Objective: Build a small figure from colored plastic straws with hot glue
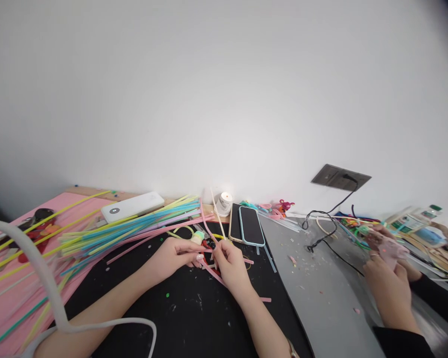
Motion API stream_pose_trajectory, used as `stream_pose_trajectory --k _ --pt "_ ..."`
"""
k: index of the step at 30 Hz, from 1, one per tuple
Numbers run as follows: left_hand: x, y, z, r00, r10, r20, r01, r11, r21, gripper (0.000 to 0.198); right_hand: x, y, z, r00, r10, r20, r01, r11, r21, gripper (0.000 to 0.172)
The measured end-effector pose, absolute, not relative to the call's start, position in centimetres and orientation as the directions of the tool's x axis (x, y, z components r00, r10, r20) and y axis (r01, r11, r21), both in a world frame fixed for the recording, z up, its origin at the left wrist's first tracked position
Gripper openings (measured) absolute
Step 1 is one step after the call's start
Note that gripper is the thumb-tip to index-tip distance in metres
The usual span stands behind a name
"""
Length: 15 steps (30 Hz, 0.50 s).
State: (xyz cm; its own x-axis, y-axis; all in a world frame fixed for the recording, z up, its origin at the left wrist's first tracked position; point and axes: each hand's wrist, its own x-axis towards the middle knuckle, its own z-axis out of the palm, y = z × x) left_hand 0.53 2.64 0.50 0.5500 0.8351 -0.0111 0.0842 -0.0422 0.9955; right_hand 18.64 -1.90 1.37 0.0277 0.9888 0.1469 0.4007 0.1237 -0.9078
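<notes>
Both my hands meet over a black mat [194, 308] at the table's middle. My left hand [173, 256] pinches a pink straw [205, 226] that curves up and away from my fingers. My right hand [229, 263] is closed on the same pink straw just to the right, fingers curled. A small red and black object [210, 244] lies between my fingertips. A large bundle of coloured straws [134, 226] lies to the left, tips pointing at my hands.
A lit candle [224, 203], two phones [251, 225], a white power bank [132, 206] stand by the wall. A pink sheet [15, 283] is at left, a white cable [52, 298] crosses it. Another person's hands [386, 271] work at right beside a black cable [323, 233].
</notes>
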Motion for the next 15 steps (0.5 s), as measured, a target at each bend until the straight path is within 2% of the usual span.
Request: stream_pose_trajectory --k 15 --pt "0.51 2.87 0.3 0.54 0.841 -0.026 0.108 -0.038 0.993 0.017 18.63 -1.88 1.28 0.035 0.987 0.156 0.445 0.125 -0.887 0.027"
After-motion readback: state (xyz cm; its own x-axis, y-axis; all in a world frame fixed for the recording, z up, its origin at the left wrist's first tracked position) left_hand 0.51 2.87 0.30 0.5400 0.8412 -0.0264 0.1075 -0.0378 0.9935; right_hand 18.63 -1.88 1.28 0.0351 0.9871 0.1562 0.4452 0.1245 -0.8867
